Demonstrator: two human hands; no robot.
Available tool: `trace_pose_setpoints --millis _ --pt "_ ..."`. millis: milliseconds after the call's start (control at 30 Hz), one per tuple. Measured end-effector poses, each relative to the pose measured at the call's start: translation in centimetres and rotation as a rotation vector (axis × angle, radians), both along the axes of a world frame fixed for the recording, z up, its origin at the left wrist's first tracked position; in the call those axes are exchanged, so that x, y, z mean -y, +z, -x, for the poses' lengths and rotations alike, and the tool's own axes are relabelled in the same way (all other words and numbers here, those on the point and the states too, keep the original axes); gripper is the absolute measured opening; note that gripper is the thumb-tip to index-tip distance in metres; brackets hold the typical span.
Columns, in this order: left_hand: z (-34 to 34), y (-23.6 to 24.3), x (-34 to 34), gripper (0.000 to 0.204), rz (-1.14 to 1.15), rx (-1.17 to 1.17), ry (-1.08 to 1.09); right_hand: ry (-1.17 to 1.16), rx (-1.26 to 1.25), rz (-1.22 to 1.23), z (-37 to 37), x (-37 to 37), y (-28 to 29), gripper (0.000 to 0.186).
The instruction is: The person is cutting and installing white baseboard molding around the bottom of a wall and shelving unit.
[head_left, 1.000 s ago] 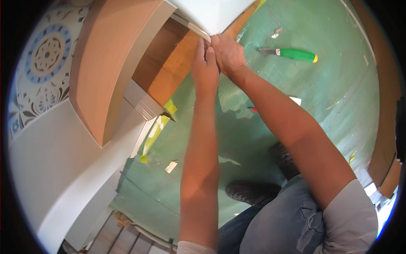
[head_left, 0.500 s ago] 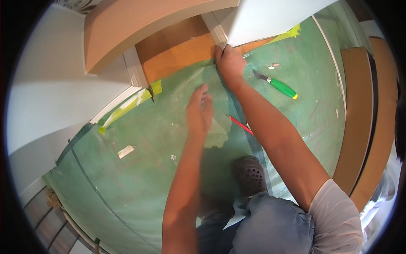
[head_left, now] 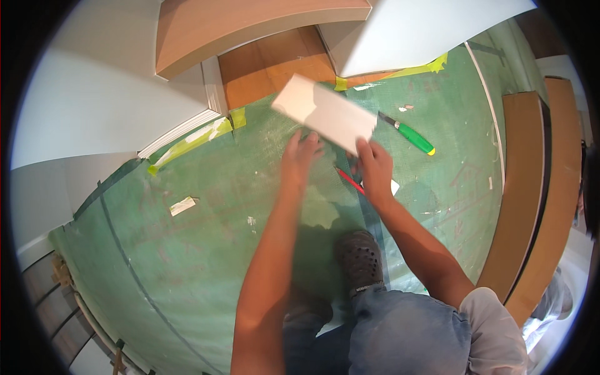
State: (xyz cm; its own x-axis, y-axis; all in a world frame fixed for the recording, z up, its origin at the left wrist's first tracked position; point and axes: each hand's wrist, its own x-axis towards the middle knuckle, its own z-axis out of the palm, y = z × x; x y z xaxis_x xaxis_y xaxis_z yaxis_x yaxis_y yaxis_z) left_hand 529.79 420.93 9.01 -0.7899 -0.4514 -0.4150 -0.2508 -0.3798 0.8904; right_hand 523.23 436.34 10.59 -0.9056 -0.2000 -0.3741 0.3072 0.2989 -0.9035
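My right hand (head_left: 376, 165) grips the near right corner of a short, flat white trim piece (head_left: 325, 115), thumb on top. Slightly blurred, the piece is held tilted above the green floor sheet (head_left: 231, 269), in front of the doorway. My left hand (head_left: 301, 153) is just below its near edge, fingers apart and partly curled, holding nothing; whether a fingertip touches the piece I cannot make out. A red pencil (head_left: 349, 180) lies beside my right hand, partly hidden by it. To the right on the sheet lies a knife with a green handle (head_left: 414, 139).
A curved wooden panel (head_left: 256, 22) spans the doorway between white walls, above a bare wood floor (head_left: 278, 62). Yellow tape (head_left: 190, 145) edges the sheet. Long brown boards (head_left: 512, 187) stand at the right. A small offcut (head_left: 182, 205) lies at left. My shoe (head_left: 360, 256) is behind the pencil.
My right hand has come back from the right door jamb toward me, now with the white trim piece, which has left the jamb. My left hand stays nearly in place, its fingers more spread.
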Motion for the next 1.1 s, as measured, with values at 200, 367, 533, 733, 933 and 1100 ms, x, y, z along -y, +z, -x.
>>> trace_pose_setpoints --millis 200,367,533,733,933,1100 --pt "0.9 3.5 -3.9 0.045 -0.379 -0.210 0.209 0.090 0.099 -0.018 -6.9 -7.0 -1.4 0.039" --pt "0.8 7.8 -5.0 0.043 -0.080 -0.243 0.113 0.263 0.063 0.056 -7.6 -9.8 -1.8 0.025" --pt "-0.5 9.7 -4.3 0.041 0.140 -0.170 -0.043 0.242 -0.542 -0.402 -0.9 -13.9 -2.4 0.019" --pt "-3.2 10.6 -1.5 0.042 0.264 0.033 -0.297 0.391 -0.966 -0.800 8.4 -13.4 -0.7 0.053" --pt "-7.9 13.3 2.6 0.043 0.387 0.096 -0.568 0.674 -0.727 -0.853 10.6 -13.6 -1.8 0.043" --pt "-13.7 18.4 5.9 0.046 0.081 0.215 -0.715 0.559 -0.424 -0.689 6.4 -13.2 -1.0 0.031"
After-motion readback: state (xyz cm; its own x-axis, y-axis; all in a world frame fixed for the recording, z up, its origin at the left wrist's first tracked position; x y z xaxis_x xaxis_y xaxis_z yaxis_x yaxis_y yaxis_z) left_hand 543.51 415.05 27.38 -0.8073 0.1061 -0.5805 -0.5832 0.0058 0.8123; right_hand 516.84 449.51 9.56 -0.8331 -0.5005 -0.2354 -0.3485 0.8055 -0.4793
